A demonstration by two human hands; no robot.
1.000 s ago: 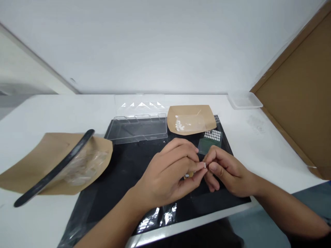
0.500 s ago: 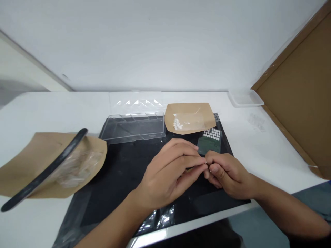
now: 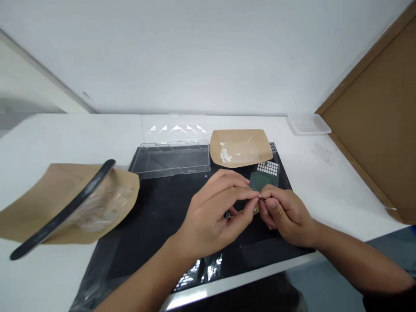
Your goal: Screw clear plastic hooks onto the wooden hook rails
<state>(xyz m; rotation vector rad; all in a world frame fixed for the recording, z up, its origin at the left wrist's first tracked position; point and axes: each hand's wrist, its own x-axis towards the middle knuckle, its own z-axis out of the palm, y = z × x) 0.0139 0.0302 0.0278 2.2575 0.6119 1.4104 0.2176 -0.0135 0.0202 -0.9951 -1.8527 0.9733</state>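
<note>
Through the head camera, my only view, I see 2 hands meeting above a black rectangular mat (image 3: pixel 162 208) spread on a white worktop (image 3: pixel 331 199). The left hand (image 3: pixel 214 212) pinches a tiny pale, shiny piece (image 3: pixel 260 196) between the tips of its thumb and forefinger, with the remaining fingers arched above. The right hand (image 3: pixel 286 214) is curled, its thumb pressed to the bent forefinger; I cannot tell whether anything sits inside that press.

What I judge to matter most is this: the piece lies right at the left fingertips and up against the right forefinger, so neither hand is clearly nearer. I cannot read its long axis at this size.

Just beyond the right hand lies a dark green sheet (image 3: pixel 260 178) with rows of white round dots (image 3: pixel 268 169). Farther back stands a brown paper tray (image 3: pixel 240 135) holding small white bits (image 3: pixel 225 156), and to its left a clear rectangular plastic tray (image 3: pixel 175 160).
</note>
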